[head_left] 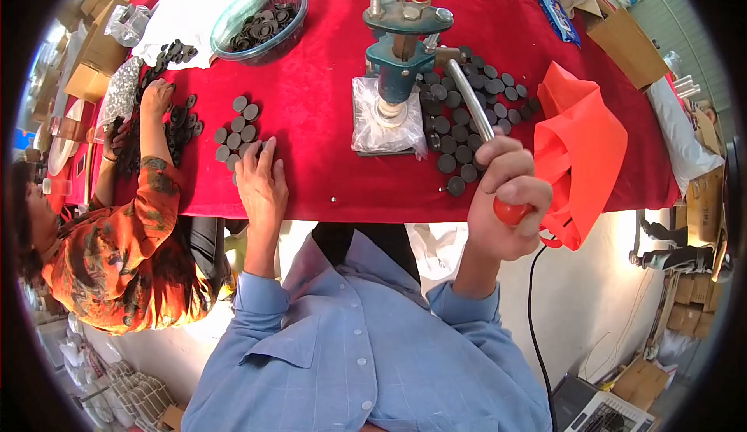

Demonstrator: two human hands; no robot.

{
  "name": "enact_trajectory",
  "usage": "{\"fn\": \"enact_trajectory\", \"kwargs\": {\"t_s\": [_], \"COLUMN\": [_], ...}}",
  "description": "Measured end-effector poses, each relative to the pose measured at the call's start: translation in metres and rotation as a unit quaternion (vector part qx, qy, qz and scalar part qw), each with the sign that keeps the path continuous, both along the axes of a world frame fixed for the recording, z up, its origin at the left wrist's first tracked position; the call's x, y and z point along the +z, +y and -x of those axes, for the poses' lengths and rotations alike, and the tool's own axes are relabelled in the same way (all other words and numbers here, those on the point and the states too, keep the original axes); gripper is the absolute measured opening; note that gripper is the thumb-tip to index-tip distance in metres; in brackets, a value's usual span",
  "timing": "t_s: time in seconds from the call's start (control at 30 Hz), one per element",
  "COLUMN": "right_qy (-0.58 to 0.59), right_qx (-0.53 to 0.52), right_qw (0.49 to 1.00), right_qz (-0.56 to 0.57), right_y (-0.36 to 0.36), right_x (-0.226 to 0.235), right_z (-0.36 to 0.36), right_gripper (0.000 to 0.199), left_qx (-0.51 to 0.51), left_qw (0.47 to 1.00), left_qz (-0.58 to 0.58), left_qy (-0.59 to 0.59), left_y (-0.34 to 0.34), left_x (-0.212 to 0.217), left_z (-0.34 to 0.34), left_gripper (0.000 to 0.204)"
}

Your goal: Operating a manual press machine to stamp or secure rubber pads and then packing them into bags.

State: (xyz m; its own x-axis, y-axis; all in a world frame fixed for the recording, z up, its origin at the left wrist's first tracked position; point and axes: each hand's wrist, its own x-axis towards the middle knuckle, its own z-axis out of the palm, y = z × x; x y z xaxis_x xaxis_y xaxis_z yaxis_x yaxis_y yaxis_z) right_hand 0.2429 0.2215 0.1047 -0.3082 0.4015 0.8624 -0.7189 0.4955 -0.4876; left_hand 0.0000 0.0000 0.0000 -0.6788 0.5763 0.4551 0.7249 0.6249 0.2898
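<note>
My right hand (510,202) is closed round the red ball knob (511,213) at the end of a steel lever (471,97). That lever belongs to a dark green hand press (401,66), whose ram comes down onto a plastic-wrapped base (373,132). My left hand (262,183) reaches palm down over a small group of round black discs (237,125) left of the press. Its fingers are apart, with the tips at the nearest discs; whether a disc lies under them is hidden.
More black discs (461,132) lie right of the press, beside a red-orange bag (580,152). A clear bowl (261,24) of black parts stands at the back left. On the left, a co-worker in an orange patterned top (117,269) handles a pile of black parts (183,125).
</note>
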Motion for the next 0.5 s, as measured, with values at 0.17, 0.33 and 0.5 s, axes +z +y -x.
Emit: {"fn": "enact_trajectory", "kwargs": {"t_s": [0.17,0.33,0.5], "right_qy": [-0.009,-0.012,-0.041], "right_qx": [-0.048,-0.027,0.002], "right_qw": [0.999,1.000,0.998], "right_qz": [0.011,-0.011,0.041], "right_y": [0.007,0.032,0.066], "right_x": [0.007,0.062,0.110], "right_z": [0.003,0.021,0.064], "right_gripper": [0.048,0.044,0.046], "left_qx": [-0.044,-0.110,-0.181], "left_qw": [0.993,0.965,0.937], "left_qz": [-0.092,-0.174,-0.212], "left_qy": [-0.064,-0.161,-0.209], "left_y": [0.001,0.041,0.114], "left_x": [-0.010,0.015,0.026], "left_z": [0.004,-0.027,-0.043], "left_gripper": [0.033,0.045,0.060]}}
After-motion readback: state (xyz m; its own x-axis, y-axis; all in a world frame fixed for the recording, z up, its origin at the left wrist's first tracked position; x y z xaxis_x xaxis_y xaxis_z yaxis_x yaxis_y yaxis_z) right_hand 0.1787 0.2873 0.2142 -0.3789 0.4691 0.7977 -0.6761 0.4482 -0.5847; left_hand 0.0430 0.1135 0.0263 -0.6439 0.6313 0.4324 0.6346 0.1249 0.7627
